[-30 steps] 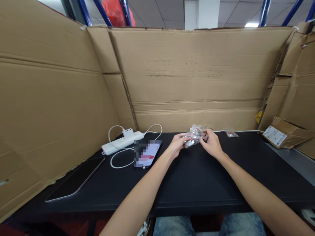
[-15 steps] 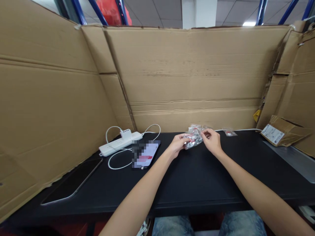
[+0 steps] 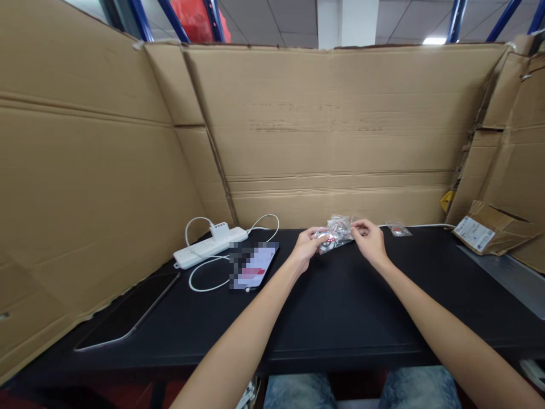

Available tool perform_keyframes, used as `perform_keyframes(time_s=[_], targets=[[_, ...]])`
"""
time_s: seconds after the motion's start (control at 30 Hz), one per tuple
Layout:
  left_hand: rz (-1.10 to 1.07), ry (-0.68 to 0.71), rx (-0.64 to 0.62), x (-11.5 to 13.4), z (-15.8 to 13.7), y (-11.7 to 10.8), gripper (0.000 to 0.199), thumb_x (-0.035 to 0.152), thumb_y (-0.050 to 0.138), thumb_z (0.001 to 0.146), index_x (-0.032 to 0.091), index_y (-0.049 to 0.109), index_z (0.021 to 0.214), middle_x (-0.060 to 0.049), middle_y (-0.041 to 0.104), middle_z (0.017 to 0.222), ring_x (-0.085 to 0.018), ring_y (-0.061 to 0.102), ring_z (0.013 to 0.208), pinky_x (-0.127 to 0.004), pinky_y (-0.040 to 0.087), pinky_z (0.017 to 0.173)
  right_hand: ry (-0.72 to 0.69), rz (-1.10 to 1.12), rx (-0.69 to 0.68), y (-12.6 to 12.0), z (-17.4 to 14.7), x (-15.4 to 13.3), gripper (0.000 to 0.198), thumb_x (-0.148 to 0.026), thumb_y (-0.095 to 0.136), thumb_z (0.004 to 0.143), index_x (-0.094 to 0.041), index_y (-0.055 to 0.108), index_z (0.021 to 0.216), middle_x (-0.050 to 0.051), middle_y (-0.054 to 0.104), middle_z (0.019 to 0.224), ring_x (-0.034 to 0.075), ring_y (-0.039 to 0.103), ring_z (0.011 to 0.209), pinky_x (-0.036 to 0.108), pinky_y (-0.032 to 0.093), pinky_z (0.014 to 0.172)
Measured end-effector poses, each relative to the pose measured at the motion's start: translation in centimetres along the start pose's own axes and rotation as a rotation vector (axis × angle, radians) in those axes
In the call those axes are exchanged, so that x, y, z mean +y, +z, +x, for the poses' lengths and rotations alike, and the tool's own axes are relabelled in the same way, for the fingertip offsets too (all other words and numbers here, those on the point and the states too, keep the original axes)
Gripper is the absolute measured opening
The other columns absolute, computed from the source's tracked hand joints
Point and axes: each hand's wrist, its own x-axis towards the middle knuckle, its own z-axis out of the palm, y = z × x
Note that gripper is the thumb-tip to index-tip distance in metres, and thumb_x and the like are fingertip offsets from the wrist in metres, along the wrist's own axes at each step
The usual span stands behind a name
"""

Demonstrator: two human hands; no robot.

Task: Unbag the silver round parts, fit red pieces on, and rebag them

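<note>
My left hand (image 3: 307, 247) is closed on the left end of a clear plastic bag (image 3: 334, 243) that has silvery and red contents, too small to make out. My right hand (image 3: 368, 241) pinches the bag's right edge between thumb and fingers. Just behind the held bag, more clear plastic packets (image 3: 339, 222) lie near the cardboard wall; where one packet ends and another begins is unclear. To the right of my right hand, a small clear packet (image 3: 399, 230) with something red inside rests on the black table (image 3: 340, 318).
A white power strip (image 3: 208, 249) with cables and a phone (image 3: 256, 267) sit to the left. Further left lies a dark tablet (image 3: 128, 312). An open cardboard box (image 3: 489, 227) stands at right by a grey flat sheet (image 3: 506, 281). Cardboard walls (image 3: 340, 125) enclose the table.
The held bag is stretched out flatter between my hands. My right hand has moved slightly right, and the view has shifted a little.
</note>
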Motion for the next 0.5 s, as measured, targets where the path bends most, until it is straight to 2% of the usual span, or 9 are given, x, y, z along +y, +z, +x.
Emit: perform_keyframes(time_s=[0.07,0.17,0.3,0.37,0.5], targets=[[-0.008,0.032,0.002,-0.07,0.03,0.01,0.041,0.026,0.084,0.058,0.013,0.065,0.092,-0.003,0.067,0.069,-0.01,0.055,0.051,-0.019,0.036,0.043,0.06,0.044,-0.112,0.16,-0.14,-0.37,0.02,-0.031,0.062,0.075,-0.016,0.066,0.086,0.005,0.067,0.078,0.011,0.056,0.052,0.022,0.046,0.047],[-0.002,0.061,0.0,-0.23,0.07,-0.09,0.043,0.029,0.086,0.055,0.015,0.063,0.089,-0.002,0.066,0.068,-0.009,0.053,0.049,-0.018,0.033,0.042,0.288,0.172,-0.236,0.34,-0.3,-0.32,0.026,-0.031,0.067,0.07,-0.016,0.064,0.092,0.004,0.068,0.079,0.007,0.048,0.039,0.019,0.036,0.034],[0.058,0.105,0.004,-0.27,0.13,-0.28,0.038,0.035,0.084,0.058,0.016,0.065,0.087,-0.001,0.066,0.067,-0.008,0.051,0.048,-0.019,0.031,0.042,0.523,0.411,-0.459,0.05,-0.44,-0.24,0.023,-0.03,0.072,0.07,-0.015,0.065,0.086,0.009,0.072,0.084,0.005,0.047,0.039,0.019,0.036,0.033],[0.056,0.127,0.009,-0.11,0.1,-0.26,0.036,0.037,0.081,0.061,0.016,0.068,0.086,-0.002,0.065,0.068,-0.009,0.051,0.05,-0.019,0.032,0.042,0.585,0.522,-0.499,-0.11,-0.52,-0.39,0.022,-0.029,0.074,0.071,-0.015,0.067,0.086,0.011,0.073,0.091,0.007,0.05,0.043,0.019,0.039,0.036],[-0.006,0.117,0.016,0.57,-0.14,0.04,0.032,0.033,0.075,0.068,0.014,0.072,0.093,-0.006,0.069,0.08,-0.011,0.055,0.058,-0.02,0.037,0.046,0.659,0.673,-0.478,-0.16,-0.53,-0.7,0.018,-0.024,0.072,0.074,-0.014,0.068,0.089,0.012,0.073,0.095,0.01,0.058,0.053,0.02,0.044,0.044]])
